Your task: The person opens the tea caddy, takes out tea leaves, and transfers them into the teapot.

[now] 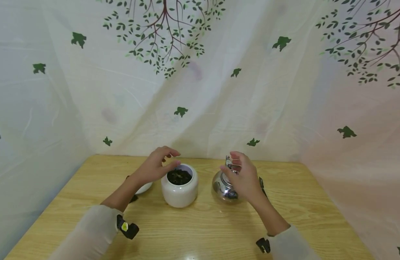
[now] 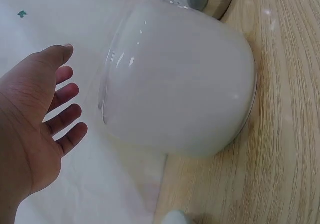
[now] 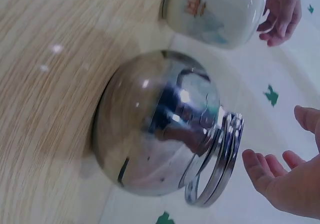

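Observation:
A white ceramic jar (image 1: 179, 195), filled with dark dried leaves (image 1: 179, 177) like tea, stands without a lid on the wooden table. My left hand (image 1: 159, 164) hovers over its left rim; in the left wrist view the fingers (image 2: 67, 118) are loosely bent, holding nothing, apart from the jar (image 2: 180, 79). To the jar's right is a round, shiny steel teapot (image 1: 223, 187) with a raised handle (image 3: 220, 169). Around its top, my right hand (image 1: 245, 177) is held with relaxed fingers; the right wrist view shows a gap between fingertips and handle.
A white rounded piece (image 1: 144, 188) lies left of the jar, partly hidden by my left forearm, with something dark (image 1: 133, 199) beside it. Another dark slim object (image 1: 263, 187) is right of the teapot, partly behind my right wrist. A leaf-printed cloth (image 1: 206, 119) hangs behind the table (image 1: 193, 231).

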A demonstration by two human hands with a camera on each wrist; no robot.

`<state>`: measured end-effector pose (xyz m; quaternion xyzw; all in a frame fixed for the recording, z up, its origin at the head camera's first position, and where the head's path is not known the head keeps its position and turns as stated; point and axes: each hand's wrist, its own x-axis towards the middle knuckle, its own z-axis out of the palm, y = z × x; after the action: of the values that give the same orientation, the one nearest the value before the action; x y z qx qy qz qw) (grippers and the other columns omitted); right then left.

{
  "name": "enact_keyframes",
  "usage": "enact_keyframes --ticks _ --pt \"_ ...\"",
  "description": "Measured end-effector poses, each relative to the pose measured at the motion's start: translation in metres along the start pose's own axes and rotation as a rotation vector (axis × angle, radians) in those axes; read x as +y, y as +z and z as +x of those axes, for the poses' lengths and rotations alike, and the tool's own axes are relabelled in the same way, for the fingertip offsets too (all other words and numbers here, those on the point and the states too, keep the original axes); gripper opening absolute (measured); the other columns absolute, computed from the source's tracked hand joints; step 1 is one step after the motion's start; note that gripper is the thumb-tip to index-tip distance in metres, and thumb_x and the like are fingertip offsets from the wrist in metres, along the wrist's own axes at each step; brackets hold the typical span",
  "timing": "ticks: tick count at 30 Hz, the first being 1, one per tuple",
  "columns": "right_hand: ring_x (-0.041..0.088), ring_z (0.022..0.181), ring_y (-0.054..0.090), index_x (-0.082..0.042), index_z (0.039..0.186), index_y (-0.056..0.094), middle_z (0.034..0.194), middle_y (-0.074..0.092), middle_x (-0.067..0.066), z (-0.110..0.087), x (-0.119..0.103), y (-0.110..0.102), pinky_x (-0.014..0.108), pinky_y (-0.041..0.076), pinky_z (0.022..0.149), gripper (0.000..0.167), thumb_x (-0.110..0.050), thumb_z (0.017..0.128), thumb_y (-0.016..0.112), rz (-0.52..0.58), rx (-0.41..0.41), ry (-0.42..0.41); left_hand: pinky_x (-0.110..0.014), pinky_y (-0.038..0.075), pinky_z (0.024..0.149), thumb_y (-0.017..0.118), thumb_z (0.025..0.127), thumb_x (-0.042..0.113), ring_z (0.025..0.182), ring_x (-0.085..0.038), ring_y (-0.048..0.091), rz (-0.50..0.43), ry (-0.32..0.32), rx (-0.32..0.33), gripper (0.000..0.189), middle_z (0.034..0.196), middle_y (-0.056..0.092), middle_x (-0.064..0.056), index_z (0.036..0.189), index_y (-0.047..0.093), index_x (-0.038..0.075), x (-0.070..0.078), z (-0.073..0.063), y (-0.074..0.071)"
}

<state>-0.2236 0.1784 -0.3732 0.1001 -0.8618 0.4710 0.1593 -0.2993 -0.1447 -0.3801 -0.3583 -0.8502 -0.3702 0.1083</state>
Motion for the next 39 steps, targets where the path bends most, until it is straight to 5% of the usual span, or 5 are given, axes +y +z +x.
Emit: enact_keyframes --ticks 8,16,33,39 --pt "0.040 0.125 0.055 -0.001 0.144 0.048 0.138 0.054 0.019 0.004 0.016 -0.018 0.052 0.051 0.100 0.061 -0.025 0.096 0.075 -0.057 0.071 -0.003 -0.051 0.049 0.096 0.069 0.100 0.034 0.117 -0.028 0.055 0.014 0.041 -0.067 0.038 0.131 0.062 -0.004 0.131 0.065 0.014 0.020 0.012 0.019" --pt "0.043 0.124 0.055 0.002 0.145 0.046 0.141 0.053 0.023 -0.001 0.032 -0.027 0.055 0.050 0.100 0.064 -0.034 0.098 0.071 -0.114 0.053 -0.007 -0.049 0.044 0.107 0.067 0.099 0.044 0.130 -0.026 0.051 0.089 0.070 -0.138 0.050 0.140 0.058 -0.004 0.139 0.061 0.015 0.041 0.023 0.038" --pt "0.041 0.114 0.062 0.003 0.136 0.057 0.129 0.062 0.023 0.000 0.044 -0.037 0.054 0.054 0.091 0.049 -0.029 0.101 0.068 -0.338 -0.081 -0.052 -0.053 0.041 0.109 0.074 0.088 0.058 0.134 -0.027 0.053 0.432 0.080 -0.333 0.074 0.144 0.059 -0.007 0.145 0.057 0.013 0.074 0.049 0.078" --pt "0.038 0.108 0.064 0.002 0.132 0.061 0.124 0.064 0.022 -0.001 0.043 -0.036 0.052 0.056 0.087 0.045 -0.025 0.098 0.071 -0.386 -0.107 -0.117 -0.038 0.048 0.104 0.083 0.084 0.047 0.121 -0.022 0.063 0.327 0.052 -0.414 0.065 0.131 0.068 -0.004 0.135 0.066 0.010 0.073 0.063 0.088"
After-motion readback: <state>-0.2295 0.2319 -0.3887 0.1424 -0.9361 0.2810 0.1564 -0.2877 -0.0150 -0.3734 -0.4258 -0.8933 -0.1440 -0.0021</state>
